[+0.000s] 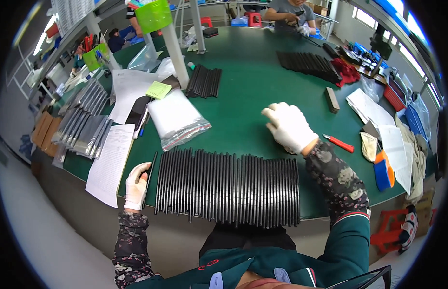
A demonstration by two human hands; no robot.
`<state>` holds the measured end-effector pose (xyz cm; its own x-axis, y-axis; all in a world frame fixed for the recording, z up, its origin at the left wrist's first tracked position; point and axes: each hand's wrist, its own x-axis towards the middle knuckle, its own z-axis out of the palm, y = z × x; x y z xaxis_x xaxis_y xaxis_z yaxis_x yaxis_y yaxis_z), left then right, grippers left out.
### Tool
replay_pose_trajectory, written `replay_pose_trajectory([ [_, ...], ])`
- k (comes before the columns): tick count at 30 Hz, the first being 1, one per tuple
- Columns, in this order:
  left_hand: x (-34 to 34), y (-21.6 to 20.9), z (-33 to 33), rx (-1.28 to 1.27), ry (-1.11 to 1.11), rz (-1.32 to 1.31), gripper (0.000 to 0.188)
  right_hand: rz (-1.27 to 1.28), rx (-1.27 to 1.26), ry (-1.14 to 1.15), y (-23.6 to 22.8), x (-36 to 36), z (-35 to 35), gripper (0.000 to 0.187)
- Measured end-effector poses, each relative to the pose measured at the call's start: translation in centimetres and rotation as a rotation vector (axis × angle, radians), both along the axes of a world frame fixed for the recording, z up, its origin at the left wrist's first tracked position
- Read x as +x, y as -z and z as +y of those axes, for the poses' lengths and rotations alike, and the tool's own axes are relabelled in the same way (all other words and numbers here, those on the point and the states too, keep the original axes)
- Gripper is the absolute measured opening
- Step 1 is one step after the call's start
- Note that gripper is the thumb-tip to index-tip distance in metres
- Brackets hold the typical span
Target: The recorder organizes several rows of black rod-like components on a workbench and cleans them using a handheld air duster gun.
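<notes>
Many slim black rods (229, 188) lie side by side in a wide row along the near edge of the green table. At the left end of this row, my left hand (136, 185), in a white glove, grips a single black rod (150, 179). That rod stands slightly apart from the row and leans a little. Beyond the row's right part is my right hand (289, 126), also white-gloved, over the tabletop. Its fingers are apart and slightly bent, and nothing shows in them. A red-handled knife (339, 143) lies to the right of that hand.
A clear plastic bag (178, 118) and a written sheet (111, 164) lie on the left. Smaller bundles of black rods (204, 81) lie farther back. On the right are a small block (332, 99) and tape rolls (384, 172). A co-worker (294, 17) works across the table (243, 96).
</notes>
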<state>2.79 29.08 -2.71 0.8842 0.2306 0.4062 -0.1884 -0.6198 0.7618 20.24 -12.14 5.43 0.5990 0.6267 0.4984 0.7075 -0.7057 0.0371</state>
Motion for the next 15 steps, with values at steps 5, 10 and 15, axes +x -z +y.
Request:
replay_pose_trajectory([
  [5,-0.3,-0.5,-1.2,0.130,0.020,-0.070,0.038,0.101,-0.080,-0.040,1.9,7.2,7.8,0.028],
  [10,-0.3,-1.4,-2.2,0.135,0.025,-0.072,0.038,0.263,-0.196,0.194,3.3,10.9,12.3,0.041],
  [15,-0.4,-2.0,-2.5,0.182,0.014,-0.058,0.037,0.235,-0.263,0.245,3.8,12.5,13.7,0.043],
])
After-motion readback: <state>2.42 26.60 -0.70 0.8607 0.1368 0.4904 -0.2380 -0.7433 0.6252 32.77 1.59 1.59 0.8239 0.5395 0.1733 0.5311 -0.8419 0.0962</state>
